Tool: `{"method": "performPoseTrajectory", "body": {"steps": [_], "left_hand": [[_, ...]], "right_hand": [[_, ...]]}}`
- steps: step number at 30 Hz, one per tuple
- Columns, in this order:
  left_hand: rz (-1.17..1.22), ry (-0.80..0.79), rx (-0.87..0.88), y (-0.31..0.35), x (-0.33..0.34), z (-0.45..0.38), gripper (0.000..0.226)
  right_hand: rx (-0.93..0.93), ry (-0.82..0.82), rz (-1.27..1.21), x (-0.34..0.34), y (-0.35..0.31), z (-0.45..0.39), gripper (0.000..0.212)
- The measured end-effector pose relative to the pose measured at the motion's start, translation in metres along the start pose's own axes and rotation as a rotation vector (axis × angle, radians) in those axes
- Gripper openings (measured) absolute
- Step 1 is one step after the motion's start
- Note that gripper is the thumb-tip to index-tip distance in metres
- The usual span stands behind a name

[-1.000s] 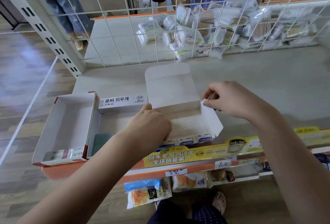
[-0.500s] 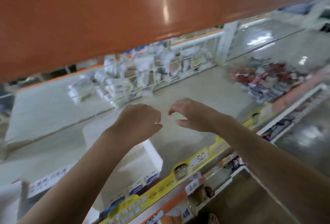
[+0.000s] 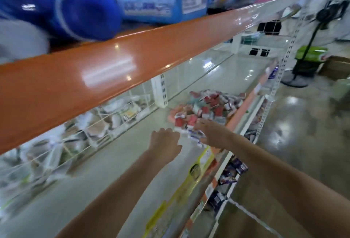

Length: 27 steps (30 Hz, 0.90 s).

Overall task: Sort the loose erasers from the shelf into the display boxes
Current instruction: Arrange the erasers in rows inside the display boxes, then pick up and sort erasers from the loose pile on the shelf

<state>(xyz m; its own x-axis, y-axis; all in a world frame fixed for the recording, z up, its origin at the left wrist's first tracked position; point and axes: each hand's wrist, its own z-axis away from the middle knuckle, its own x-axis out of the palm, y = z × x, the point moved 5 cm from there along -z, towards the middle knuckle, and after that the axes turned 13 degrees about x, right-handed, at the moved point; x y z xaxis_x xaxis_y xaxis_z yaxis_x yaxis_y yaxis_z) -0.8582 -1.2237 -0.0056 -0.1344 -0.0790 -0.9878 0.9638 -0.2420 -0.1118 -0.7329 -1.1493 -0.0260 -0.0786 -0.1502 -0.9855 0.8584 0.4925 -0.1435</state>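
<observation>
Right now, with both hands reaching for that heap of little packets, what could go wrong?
The eraser pile lies close to the shelf's front edge, so a sweeping grab might push packets off onto the floor. The right hand is already at the nearest packets, the left hand just short; the display boxes are out of view, so carried erasers could drop. The orange upper shelf hangs close overhead.

Bare shelf [image 3: 106, 179] leads to the eraser pile [image 3: 206, 108], between the wire divider [image 3: 91, 133] and orange beam [image 3: 106, 70] overhead.
</observation>
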Motion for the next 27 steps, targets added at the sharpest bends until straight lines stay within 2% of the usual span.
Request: {"method": "performPoseTrajectory", "body": {"steps": [4,12,15,23,27], "left_hand": [[-0.014,0.007,-0.043,-0.008,0.01,-0.045,0.036],[0.139,0.069,-0.23,-0.027,0.04,-0.086,0.044],[0.193,0.156,-0.276,-0.028,0.046,-0.091,0.043],[0.423,0.334,-0.43,-0.03,0.056,-0.091,0.041],[0.484,0.351,-0.458,-0.035,0.061,-0.088,0.032]], "right_hand": [[0.111,0.023,-0.126,0.003,0.043,-0.024,0.043],[0.079,0.211,-0.178,0.015,0.056,-0.058,0.043],[0.087,0.239,-0.203,0.018,0.06,-0.062,0.037],[0.104,0.223,-0.305,0.021,0.062,-0.065,0.03],[0.111,0.227,-0.395,0.022,0.066,-0.061,0.028]]}}
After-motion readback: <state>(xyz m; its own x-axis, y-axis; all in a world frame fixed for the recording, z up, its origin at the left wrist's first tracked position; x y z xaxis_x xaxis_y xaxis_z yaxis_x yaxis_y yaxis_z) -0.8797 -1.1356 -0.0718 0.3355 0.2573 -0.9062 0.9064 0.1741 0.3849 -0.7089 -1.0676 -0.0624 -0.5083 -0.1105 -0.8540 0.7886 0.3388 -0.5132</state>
